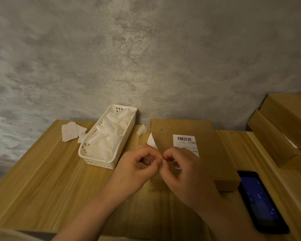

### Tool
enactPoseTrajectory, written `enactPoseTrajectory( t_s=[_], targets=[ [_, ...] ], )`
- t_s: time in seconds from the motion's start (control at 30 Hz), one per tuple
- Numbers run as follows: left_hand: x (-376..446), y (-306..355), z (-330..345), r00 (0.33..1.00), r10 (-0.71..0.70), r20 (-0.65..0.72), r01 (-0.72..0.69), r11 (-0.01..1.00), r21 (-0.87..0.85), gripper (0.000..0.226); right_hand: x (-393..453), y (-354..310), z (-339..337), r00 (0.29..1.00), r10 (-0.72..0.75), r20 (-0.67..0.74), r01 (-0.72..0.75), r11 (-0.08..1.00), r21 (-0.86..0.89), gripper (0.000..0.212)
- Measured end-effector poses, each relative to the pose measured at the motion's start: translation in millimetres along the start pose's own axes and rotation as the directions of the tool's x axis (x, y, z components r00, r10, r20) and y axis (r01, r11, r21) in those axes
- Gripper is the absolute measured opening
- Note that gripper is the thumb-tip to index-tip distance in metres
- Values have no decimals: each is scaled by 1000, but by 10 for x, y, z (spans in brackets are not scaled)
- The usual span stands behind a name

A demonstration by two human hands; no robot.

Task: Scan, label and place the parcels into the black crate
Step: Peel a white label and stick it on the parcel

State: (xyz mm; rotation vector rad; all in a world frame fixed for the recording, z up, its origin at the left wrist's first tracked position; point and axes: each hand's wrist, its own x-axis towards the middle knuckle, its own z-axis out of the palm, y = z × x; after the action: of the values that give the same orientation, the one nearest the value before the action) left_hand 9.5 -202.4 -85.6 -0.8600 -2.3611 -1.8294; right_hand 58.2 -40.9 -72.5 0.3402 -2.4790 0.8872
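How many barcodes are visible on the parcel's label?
2. One barcode sits at the top of the label; another peeks out beside the right hand, which may hide more.

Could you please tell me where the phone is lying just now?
In the head view, the phone lies screen-up at the table's lower right, just right of the cardboard parcel.

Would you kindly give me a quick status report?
Both hands, left and right, pinch a small label. Parcel on table, labelled. Black crate unseen.
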Motion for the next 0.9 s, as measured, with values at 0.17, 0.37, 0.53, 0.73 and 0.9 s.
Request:
enactPoseTrajectory(
  t_s=[0.17, 0.37, 0.53, 0.73, 0.9],
  targets=[
    [19, -6, -29, 1000, -21, -8, 21, 1000, -17, 10, -2, -9, -18, 998, -60, -5, 59, 994, -89, 5],
    [21, 5, -8, 999, 43, -29, -42, 998, 49, 10, 10, -12, -24, 991, -128, -46, 118, 976, -181, 6],
    [45, 20, -12, 991, 130, -3, -127, 975, 182, 8, 16, 8, -10, 993, -106, -51, 96, 982, -165, 6],
    [50, 21, -31, 980, 197, 28, -197, 943, 268, 6, 25, 40, 41, 997, -63, -45, 58, 994, -96, 7],
    [53, 12, -27, 976, 214, 37, -215, 929, 303, 6, 40, 62, 34, 996, -82, -26, 79, 993, -92, 10]
  ],
)
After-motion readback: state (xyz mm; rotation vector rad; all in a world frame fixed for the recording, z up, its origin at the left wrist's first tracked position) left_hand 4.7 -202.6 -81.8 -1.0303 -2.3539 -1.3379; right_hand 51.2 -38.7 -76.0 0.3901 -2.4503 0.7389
